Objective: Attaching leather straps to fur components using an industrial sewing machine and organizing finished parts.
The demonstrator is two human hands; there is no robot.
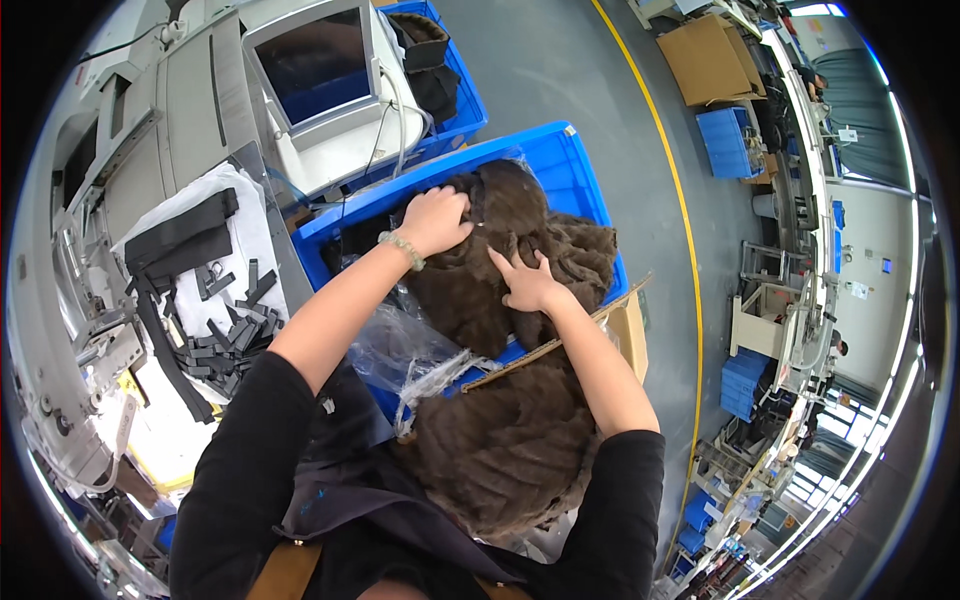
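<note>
Over the bin, I'd bunch the likely soft, limp fur by folds; left fingers curled, hold unclear; right fingers spread.

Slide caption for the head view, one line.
Left hand and right hand on brown furry material in a blue plastic bin.

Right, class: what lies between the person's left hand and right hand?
In the head view, dark brown furry material in the blue bin fills the stretch between left hand and right hand.
</note>
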